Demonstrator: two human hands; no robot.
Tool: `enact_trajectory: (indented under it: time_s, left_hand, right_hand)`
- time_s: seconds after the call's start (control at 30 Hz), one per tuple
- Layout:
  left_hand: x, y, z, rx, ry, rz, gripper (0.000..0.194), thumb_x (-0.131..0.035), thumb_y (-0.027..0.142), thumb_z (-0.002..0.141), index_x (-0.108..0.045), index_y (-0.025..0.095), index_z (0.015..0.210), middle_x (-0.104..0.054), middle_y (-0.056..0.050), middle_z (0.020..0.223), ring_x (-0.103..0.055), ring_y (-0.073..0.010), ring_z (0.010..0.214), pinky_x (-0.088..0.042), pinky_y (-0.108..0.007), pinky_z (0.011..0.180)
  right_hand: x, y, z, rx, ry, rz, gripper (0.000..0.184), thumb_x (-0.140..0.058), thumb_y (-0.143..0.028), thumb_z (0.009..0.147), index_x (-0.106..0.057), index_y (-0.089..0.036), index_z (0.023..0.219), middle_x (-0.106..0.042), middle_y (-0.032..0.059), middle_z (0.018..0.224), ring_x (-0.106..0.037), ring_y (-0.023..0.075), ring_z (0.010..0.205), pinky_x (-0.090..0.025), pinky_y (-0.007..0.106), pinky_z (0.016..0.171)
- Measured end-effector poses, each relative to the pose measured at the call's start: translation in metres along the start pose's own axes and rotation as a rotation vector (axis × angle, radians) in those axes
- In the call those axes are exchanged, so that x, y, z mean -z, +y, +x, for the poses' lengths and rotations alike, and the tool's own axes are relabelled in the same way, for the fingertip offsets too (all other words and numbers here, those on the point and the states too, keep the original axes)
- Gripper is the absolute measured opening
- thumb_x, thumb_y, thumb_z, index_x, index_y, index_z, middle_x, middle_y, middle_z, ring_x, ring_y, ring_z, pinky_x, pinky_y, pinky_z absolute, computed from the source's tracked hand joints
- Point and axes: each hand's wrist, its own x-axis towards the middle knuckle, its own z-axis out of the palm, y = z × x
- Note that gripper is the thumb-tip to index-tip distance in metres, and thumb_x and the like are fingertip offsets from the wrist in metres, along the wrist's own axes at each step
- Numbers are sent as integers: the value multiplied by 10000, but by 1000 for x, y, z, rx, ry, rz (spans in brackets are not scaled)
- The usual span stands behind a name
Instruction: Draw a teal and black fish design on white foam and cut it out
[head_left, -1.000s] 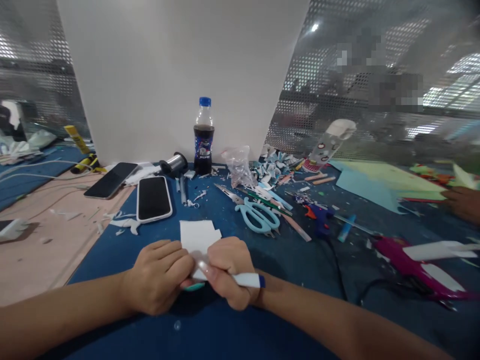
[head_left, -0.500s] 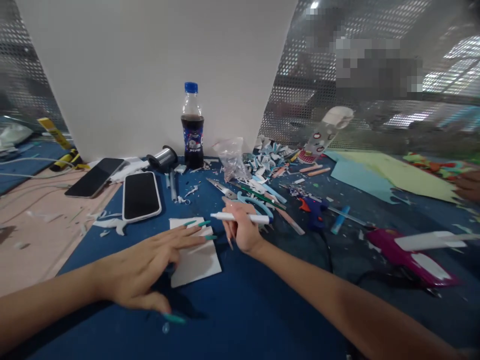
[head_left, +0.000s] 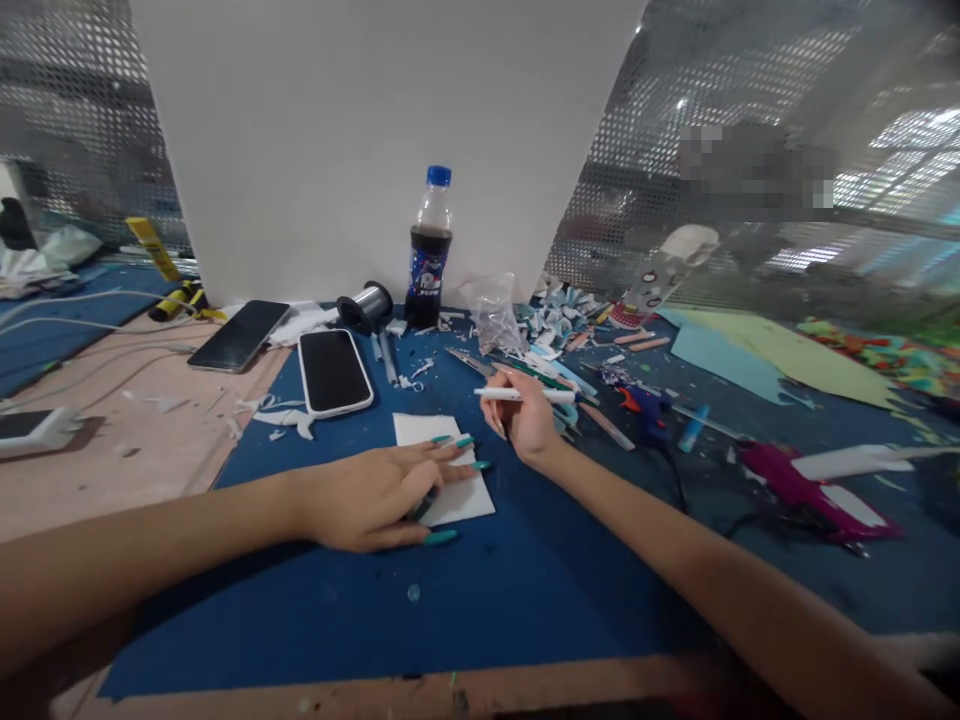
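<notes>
My left hand (head_left: pixel 375 495) lies with its long teal-nailed fingers stretched over a small white sheet (head_left: pixel 424 428) on the blue mat. A small dark thing shows by its curled finger, and I cannot make out what it is. To the right of the sheet, my right hand (head_left: pixel 525 415) is closed around a white marker pen (head_left: pixel 556 396) with a dark blue end. The pen lies nearly level in the fingers, its pale tip pointing left, apart from the sheet. Behind that hand are pliers (head_left: pixel 471 362), partly hidden.
A white-framed phone (head_left: pixel 334 372), a dark phone (head_left: pixel 238 336), a wire spool (head_left: pixel 366 305) and a Pepsi bottle (head_left: pixel 429 265) stand or lie behind. Paper scraps (head_left: pixel 566 310) are heaped by a plastic bag (head_left: pixel 495 312). Rightward are a blue glue gun (head_left: pixel 649 412) and a magenta tool (head_left: pixel 817 490).
The view has shifted, so the scene sits further right. My left hand's thumb has drawn in towards its fingers and the sheet. My right hand still grips the pen.
</notes>
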Motion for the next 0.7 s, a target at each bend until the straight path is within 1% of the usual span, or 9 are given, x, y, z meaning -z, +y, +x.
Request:
enact_trajectory:
  time_s: [0.17, 0.23, 0.3, 0.37, 0.4, 0.43, 0.53, 0.6, 0.7]
  left_hand:
    - [-6, 10, -3, 16, -20, -6, 171, -510, 231, 1069, -340, 221, 1056, -381, -265, 1649, -168, -355, 1613, -368, -550, 1281]
    - [-7, 15, -4, 16, -18, -8, 170, -507, 237, 1071, -339, 210, 1059, -388, -289, 1636, -179, -382, 1604, -365, -560, 1283]
    - [-8, 19, -4, 5, -12, -9, 176, -516, 233, 1063, -343, 201, 1071, -412, -291, 1621, -226, -391, 1592, -382, -550, 1278]
    - [-8, 22, -4, -3, -2, -11, 179, -529, 225, 1053, -353, 203, 1077, -445, -265, 1611, -269, -378, 1583, -402, -527, 1273]
    - [-8, 23, -5, -5, -2, -12, 179, -537, 218, 1048, -361, 205, 1075, -455, -252, 1609, -279, -368, 1582, -407, -515, 1274]
    - [-7, 24, -5, -4, 1, -13, 176, -542, 211, 1044, -367, 208, 1071, -461, -242, 1609, -283, -356, 1582, -405, -505, 1278]
    - [-4, 25, -5, 3, -13, -23, 187, -561, 200, 1032, -378, 212, 1068, -428, -245, 1629, -237, -324, 1598, -376, -482, 1304]
    - [-2, 25, -3, -14, -46, -60, 156, -529, 183, 1036, -384, 210, 1086, -420, -246, 1632, -225, -303, 1599, -354, -481, 1317]
    - [-1, 23, 1, -51, -42, -131, 139, -461, 128, 1025, -362, 203, 1089, -441, -301, 1598, -257, -302, 1586, -355, -512, 1305]
  right_hand:
    - [-12, 7, 9, 4, 58, -22, 424, -663, -577, 791, -415, -257, 664, -448, -82, 414, -347, 83, 279, -228, 208, 284]
    - [-20, 10, 13, -10, 49, -33, 400, -678, -565, 801, -432, -258, 729, -474, -95, 430, -366, 88, 274, -246, 209, 278]
    - [-28, 10, 15, -17, 25, -45, 393, -701, -561, 808, -455, -255, 783, -511, -94, 451, -436, 100, 303, -314, 209, 302]
    - [-32, 9, 16, -9, 4, -52, 409, -709, -577, 820, -464, -250, 803, -545, -85, 472, -513, 106, 359, -403, 208, 361]
    - [-33, 8, 15, -5, -4, -52, 419, -704, -590, 828, -462, -249, 800, -552, -83, 476, -527, 102, 374, -425, 204, 381]
    - [-33, 8, 14, -9, -12, -52, 427, -697, -601, 836, -461, -248, 795, -554, -85, 475, -519, 93, 368, -421, 196, 378]
    - [-31, 5, 11, -75, -79, -55, 449, -703, -628, 837, -485, -241, 774, -546, -88, 440, -420, 75, 280, -298, 185, 279]
    - [-30, 2, 10, -133, -144, -61, 467, -766, -619, 800, -517, -227, 757, -562, -74, 423, -393, 71, 249, -247, 181, 248]
    - [-30, -2, 10, -181, -251, -39, 488, -791, -632, 789, -556, -207, 743, -593, -57, 432, -393, 54, 244, -268, 165, 248]
